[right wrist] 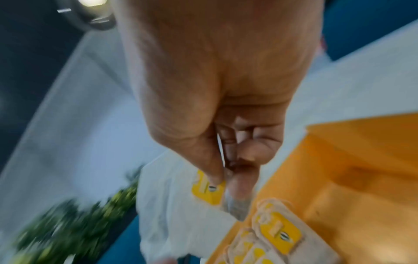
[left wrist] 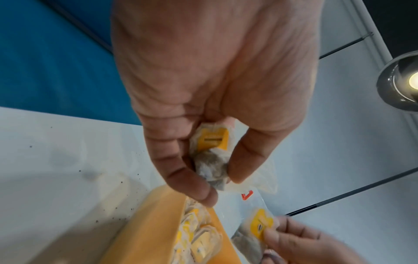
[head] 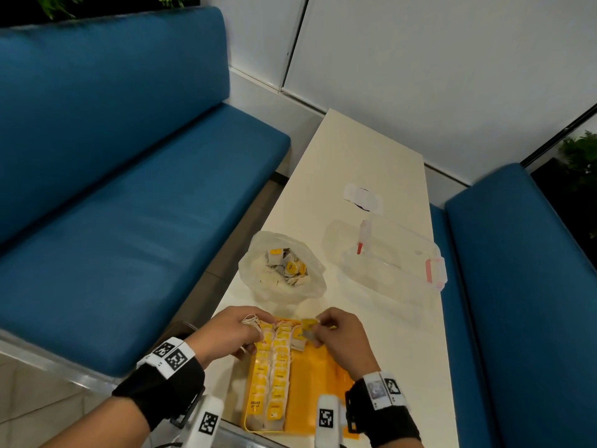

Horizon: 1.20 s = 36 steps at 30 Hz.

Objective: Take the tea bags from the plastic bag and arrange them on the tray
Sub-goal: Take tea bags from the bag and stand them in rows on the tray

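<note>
Now, with right hand pinching one tea bag over the tray and left hand clutching another, lay each flat beside the rows, tag up.

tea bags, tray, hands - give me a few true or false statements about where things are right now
1. Each hand holds a tea bag: left hand holds one tea bag, right hand another. True.
2. The tray is blue. False: it is orange.
3. The plastic bag is empty. False: tea bags lie inside.
4. Tea bags lie in rows on the tray's left side. True.
5. A clear box sits on the table. True.
</note>
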{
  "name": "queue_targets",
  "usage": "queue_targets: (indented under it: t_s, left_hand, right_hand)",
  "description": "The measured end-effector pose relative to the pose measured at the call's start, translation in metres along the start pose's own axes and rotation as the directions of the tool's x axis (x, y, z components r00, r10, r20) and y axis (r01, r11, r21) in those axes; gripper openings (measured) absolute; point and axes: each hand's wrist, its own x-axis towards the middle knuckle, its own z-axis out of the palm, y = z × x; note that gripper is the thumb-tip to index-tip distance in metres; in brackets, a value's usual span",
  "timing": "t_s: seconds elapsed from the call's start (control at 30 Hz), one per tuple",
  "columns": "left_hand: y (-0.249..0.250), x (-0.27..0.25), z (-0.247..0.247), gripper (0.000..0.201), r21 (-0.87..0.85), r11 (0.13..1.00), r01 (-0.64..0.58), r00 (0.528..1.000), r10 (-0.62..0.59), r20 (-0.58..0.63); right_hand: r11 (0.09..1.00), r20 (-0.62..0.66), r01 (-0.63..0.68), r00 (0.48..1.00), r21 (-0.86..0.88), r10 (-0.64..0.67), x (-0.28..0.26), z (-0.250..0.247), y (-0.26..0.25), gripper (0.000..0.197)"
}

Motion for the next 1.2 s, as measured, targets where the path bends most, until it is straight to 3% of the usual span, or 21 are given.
queue_targets:
  t_s: [0.07,0.17,0.33,0.47,0.67,1.2]
  left_hand:
    - [-0.001,0.0,0.0,0.031,-0.011,1.0,-0.009,1.0,0.009,-0.022]
    - [-0.001,0.003,0.005,0.021,-0.005,1.0,-0.028,1.0,0.028,-0.015]
    - [-0.007,0.013,0.011,0.011,0.134,0.989,-0.068,0.979,0.092,-0.184]
    - [-0.026,0.02,0.007,0.024,0.191,0.982,0.003,0.95,0.057,-0.308]
    - [-0.049,0.021,0.014,0.052,0.211,0.976,0.049,0.964,0.008,-0.264]
    - [-0.061,0.022,0.015,0.057,0.184,0.983,-0.003,0.966,0.05,-0.252]
  right_hand:
    - [0.977,0.021,-0.087,0.996,0.194,0.085,-0.001,-0.003,0.012,0.004]
    - [0.946,0.057,-0.132,0.991,0.297,0.12,-0.001,-0.003,0.024,0.01]
    - [0.931,0.104,-0.189,0.981,0.313,0.164,-0.001,0.0,0.043,0.006]
    - [0.929,0.152,-0.256,0.963,0.266,0.221,-0.005,0.012,0.054,0.008]
    - [0.913,0.192,-0.34,0.934,0.224,0.301,0.002,0.03,0.064,0.007]
    - [0.88,-0.006,-0.355,0.927,0.317,0.376,0.018,0.057,0.064,0.006]
